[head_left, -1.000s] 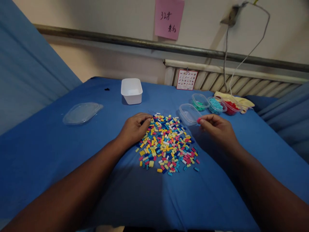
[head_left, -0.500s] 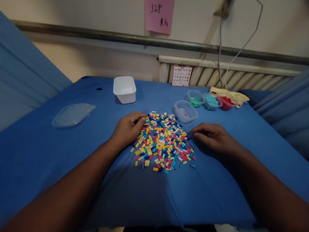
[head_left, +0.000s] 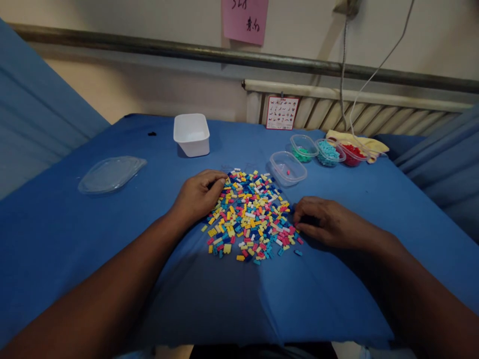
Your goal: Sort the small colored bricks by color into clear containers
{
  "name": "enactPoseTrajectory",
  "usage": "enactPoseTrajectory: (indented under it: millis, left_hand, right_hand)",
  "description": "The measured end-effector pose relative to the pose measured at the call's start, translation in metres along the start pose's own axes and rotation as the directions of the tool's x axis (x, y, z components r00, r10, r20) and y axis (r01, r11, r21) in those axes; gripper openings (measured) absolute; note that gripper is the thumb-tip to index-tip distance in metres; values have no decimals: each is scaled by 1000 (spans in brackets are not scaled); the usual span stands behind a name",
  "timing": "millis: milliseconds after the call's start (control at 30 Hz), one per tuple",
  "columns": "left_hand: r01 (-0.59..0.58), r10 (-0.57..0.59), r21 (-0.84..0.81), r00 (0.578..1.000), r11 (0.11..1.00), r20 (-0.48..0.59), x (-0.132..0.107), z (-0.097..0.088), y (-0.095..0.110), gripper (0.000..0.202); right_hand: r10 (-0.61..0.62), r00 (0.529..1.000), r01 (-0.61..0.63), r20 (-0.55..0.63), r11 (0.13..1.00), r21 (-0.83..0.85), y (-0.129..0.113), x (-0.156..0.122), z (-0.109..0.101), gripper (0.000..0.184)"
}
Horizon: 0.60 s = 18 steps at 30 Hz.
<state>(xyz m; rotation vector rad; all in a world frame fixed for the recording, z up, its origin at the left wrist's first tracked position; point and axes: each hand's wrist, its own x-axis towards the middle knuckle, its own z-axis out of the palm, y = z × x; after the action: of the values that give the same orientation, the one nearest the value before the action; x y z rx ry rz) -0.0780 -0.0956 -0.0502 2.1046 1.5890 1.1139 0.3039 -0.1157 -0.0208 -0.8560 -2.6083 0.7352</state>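
A loose pile of small toy building bricks [head_left: 250, 215] in yellow, blue, pink, teal and white lies spread on the blue cloth. At its upper left edge rests my left hand [head_left: 200, 194], thumb and fingertips close together against the bricks; whatever is between them is hidden. My right hand [head_left: 324, 219] is at the right edge, fingers curved and a gap showing between thumb and fingers, tips beside some pink bricks. Behind the pile stands a clear plastic tub [head_left: 288, 169] with one small pink brick in it.
Farther back right are clear tubs of green bricks [head_left: 304, 152], light blue bricks [head_left: 328, 153] and red bricks [head_left: 352, 154], near a yellow cloth [head_left: 374, 144]. A white container [head_left: 191, 135] stands at the back. Clear lids [head_left: 111, 174] and a small black object [head_left: 151, 133] lie left.
My right hand has moved down and slightly left, closer to the pink bricks at the pile's edge. My left hand stays in place. The view has tilted down slightly.
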Motion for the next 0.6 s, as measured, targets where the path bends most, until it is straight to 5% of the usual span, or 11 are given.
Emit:
enactPoseTrajectory:
  millis: [200, 433, 600]
  left_hand:
    - [7, -7, -16, 1000, 1000, -13, -1, 0, -1, 29]
    - [6, -6, -8, 1000, 1000, 16, -1, 0, 3, 28]
    - [23, -23, -16, 1000, 1000, 17, -1, -1, 5, 29]
  right_hand:
    - [-33, 999, 33, -16, 999, 31, -6, -2, -2, 11]
    - [-68, 993, 68, 98, 998, 0, -16, 1, 2, 17]
    - [17, 993, -18, 114, 1000, 7, -18, 0, 2, 9]
